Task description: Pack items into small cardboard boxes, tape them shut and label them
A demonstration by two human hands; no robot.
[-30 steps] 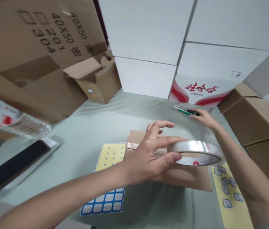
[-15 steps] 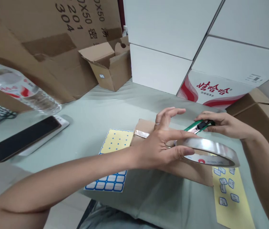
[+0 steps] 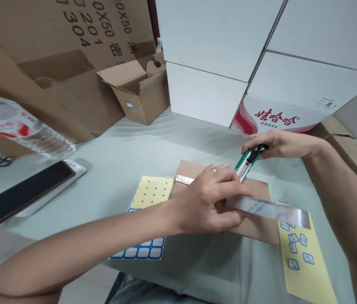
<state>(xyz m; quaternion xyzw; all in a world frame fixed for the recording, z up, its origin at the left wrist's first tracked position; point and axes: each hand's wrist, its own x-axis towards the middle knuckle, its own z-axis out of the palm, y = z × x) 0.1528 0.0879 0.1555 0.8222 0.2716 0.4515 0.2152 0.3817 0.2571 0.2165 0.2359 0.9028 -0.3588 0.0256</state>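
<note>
My left hand point(image 3: 206, 202) grips a roll of clear adhesive tape point(image 3: 270, 210), which is tilted nearly edge-on and hangs over a flat brown cardboard piece point(image 3: 254, 226). A strip of shiny tape point(image 3: 185, 179) lies across that cardboard's far corner, close to my left fingers. My right hand point(image 3: 276, 143) is shut around a green utility knife point(image 3: 248, 162). Its blade end points down towards the cardboard, next to my left fingertips. The fingers of my left hand hide the middle of the cardboard.
A sheet of blue-bordered labels point(image 3: 148, 211) lies left of the cardboard, and a yellow backing sheet point(image 3: 305, 266) lies right. A phone point(image 3: 23, 194), a plastic bottle point(image 3: 17, 126) and cardboard boxes point(image 3: 140, 95) stand left. White cartons point(image 3: 305, 80) stand behind the pale cloth.
My right hand has picked the green knife up from the cloth and brought it over the cardboard. The tape roll has tilted closer to edge-on, and the view has shifted slightly.
</note>
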